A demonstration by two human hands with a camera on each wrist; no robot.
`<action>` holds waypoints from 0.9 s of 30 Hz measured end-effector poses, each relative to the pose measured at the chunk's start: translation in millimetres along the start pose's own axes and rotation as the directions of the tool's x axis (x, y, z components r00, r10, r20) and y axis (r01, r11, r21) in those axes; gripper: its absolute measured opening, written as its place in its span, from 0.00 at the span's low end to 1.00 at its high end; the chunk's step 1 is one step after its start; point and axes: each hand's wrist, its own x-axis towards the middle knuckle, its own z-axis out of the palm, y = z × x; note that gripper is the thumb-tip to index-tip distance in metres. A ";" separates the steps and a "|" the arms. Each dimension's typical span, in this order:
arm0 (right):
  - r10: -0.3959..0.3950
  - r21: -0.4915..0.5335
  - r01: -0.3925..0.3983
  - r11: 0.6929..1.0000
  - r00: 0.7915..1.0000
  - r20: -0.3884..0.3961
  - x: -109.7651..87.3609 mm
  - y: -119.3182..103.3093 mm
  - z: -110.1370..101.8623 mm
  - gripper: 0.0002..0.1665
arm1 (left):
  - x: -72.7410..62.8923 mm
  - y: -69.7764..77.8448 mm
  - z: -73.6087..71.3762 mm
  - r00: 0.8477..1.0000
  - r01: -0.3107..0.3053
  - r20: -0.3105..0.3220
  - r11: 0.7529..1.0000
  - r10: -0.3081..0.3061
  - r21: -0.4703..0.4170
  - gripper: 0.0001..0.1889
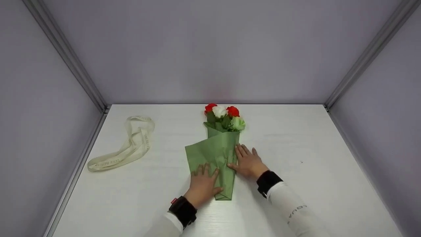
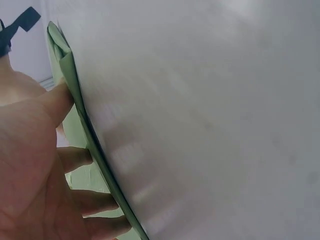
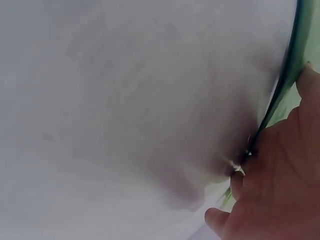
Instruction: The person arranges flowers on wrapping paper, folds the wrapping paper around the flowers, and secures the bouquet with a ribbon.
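The bouquet [image 1: 227, 149] lies on the white desk [image 1: 283, 138], a little right of the desk's centre line on my head feed, its blooms toward the back wall [image 1: 213, 49] and its narrow folded end toward the person. I count two red flowers [image 1: 233, 111], a white flower [image 1: 219, 111] and a pale green flower [image 1: 238, 123] above dark green leaves [image 1: 226, 121]. Green wrapping paper [image 1: 204, 149] covers the stems, and one broad corner of it sticks out to the left.

I see the left hand [image 1: 202, 185] resting on the lower left part of the paper, fingers spread and thumb reaching over toward the folded end. The left wrist feed shows me those fingers apart against the paper, along its edge.

The right hand [image 1: 248, 164] touches the paper's right edge, its thumb laid on the front; two fingers lie close together and the little finger stands apart. From here I cannot tell whether they pinch that edge.

Well apart on the left, I have a loosely looped cream ribbon [image 1: 146, 141] with printed lettering. Each wrist wears a black band [image 1: 269, 181].
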 end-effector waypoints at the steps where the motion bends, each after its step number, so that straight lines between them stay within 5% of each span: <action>1: -0.010 -0.009 0.010 1.000 1.000 -0.003 -5.4 -2.3 2.1 0.55 | 0.1 0.1 0.1 1.000 0.000 0.000 1.000 0.000 -0.001 0.42; 18: -0.148 -0.088 0.146 0.985 0.989 -0.012 -74.7 -27.1 28.1 0.74 | -0.3 0.3 2.0 1.000 -0.006 -0.031 0.999 0.005 -0.036 0.42; 22: -0.135 -0.039 0.132 0.990 0.987 -0.084 -78.4 -34.4 24.5 0.67 | -0.1 -0.8 1.4 1.000 -0.012 -0.027 1.000 0.011 -0.018 0.42; 27: -0.188 -0.095 0.171 0.981 0.957 -0.220 -77.3 -47.7 21.9 0.48 | -0.3 -7.0 -1.8 0.999 -0.029 -0.031 0.994 0.026 -0.106 0.42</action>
